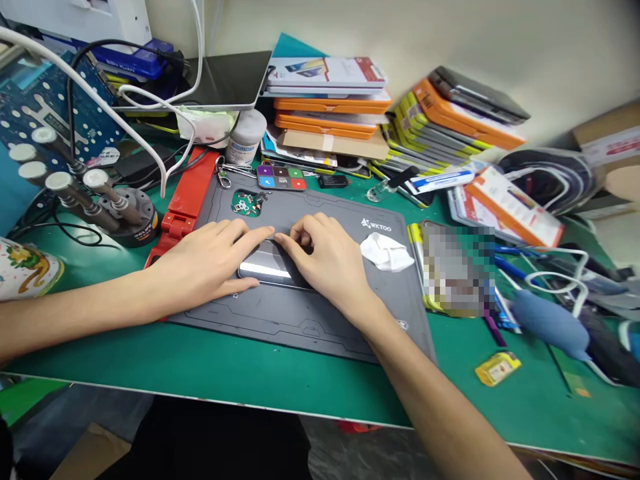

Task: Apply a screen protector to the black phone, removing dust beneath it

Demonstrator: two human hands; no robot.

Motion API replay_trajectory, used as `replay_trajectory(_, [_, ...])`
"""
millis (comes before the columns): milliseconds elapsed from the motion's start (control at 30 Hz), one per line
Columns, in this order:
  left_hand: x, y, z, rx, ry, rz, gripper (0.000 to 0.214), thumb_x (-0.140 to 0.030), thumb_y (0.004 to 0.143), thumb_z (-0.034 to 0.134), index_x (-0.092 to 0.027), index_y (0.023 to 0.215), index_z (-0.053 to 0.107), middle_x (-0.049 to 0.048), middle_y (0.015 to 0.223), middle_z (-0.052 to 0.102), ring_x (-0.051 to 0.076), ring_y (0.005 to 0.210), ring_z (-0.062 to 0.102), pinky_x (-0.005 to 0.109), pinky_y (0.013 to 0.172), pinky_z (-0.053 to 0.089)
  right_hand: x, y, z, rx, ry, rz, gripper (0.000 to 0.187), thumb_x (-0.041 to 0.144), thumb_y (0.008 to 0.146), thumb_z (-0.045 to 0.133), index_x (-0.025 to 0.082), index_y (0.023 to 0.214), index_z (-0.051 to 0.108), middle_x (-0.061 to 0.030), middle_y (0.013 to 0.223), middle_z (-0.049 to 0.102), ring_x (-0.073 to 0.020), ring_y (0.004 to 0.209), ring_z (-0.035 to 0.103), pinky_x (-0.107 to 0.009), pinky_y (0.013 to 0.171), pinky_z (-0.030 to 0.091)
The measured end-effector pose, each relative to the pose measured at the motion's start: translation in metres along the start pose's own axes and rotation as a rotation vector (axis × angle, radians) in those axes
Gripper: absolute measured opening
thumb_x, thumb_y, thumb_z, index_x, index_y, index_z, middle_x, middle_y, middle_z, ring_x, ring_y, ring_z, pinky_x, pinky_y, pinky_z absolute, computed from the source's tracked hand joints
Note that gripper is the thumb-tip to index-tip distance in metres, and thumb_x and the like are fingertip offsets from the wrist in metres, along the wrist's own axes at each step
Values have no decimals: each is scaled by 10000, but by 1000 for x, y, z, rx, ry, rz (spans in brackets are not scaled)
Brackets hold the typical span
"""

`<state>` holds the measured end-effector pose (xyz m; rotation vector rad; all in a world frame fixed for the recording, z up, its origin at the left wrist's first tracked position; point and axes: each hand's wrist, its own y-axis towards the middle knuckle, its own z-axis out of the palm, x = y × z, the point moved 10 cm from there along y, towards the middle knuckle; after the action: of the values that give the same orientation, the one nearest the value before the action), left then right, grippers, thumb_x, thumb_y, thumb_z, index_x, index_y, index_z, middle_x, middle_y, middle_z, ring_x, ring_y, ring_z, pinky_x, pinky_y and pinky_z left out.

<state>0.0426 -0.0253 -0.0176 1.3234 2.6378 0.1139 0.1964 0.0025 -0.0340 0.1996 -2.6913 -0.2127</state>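
A dark smartphone (pixel 267 267) with a glossy surface lies flat on a grey work mat (pixel 300 320). My left hand (pixel 210 260) rests over the phone's left end, fingers stretched along its top edge and thumb at its near edge. My right hand (pixel 330 260) covers the phone's right end, with curled fingertips pressed on its top edge beside my left fingertips. Both hands touch the phone and pin it to the mat.
A crumpled white wipe (pixel 385 252) lies right of my hands. Small screws and parts (pixel 246 202) sit in a round recess. A screwdriver stand (pixel 127 220), a red holder (pixel 187 193), a white bottle (pixel 245 137), stacked boxes (pixel 330 100) and a blue blower (pixel 550 323) crowd the green desk.
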Motion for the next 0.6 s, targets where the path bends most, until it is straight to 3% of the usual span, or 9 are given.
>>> replay_trajectory(167, [2, 1, 0, 14, -12, -18, 715, -480, 982, 682, -165, 1552, 385, 140, 1272, 637, 305, 1148, 644, 392, 940, 515, 10, -4, -4, -18, -50, -74, 349, 596, 997, 583, 255, 928, 612, -64, 993, 646, -252, 900, 564, -375, 717, 417])
replay_trajectory(300, [4, 1, -2, -1, 3, -22, 722, -494, 978, 691, -171, 1545, 384, 136, 1270, 642, 305, 1153, 650, 386, 931, 518, 21, -11, -4, 26, -74, -163, 339, 550, 999, 605, 241, 1124, 665, -100, 1106, 657, -290, 990, 581, -434, 835, 469])
replay_trajectory(600, [6, -1, -2, -25, -21, -26, 775, -555, 963, 698, -171, 1550, 367, 138, 1324, 632, 305, 1203, 641, 388, 980, 517, 26, -30, -6, 60, -94, -317, 553, 627, 995, 572, 245, 1392, 606, -142, 1287, 681, -343, 1130, 624, -497, 912, 482])
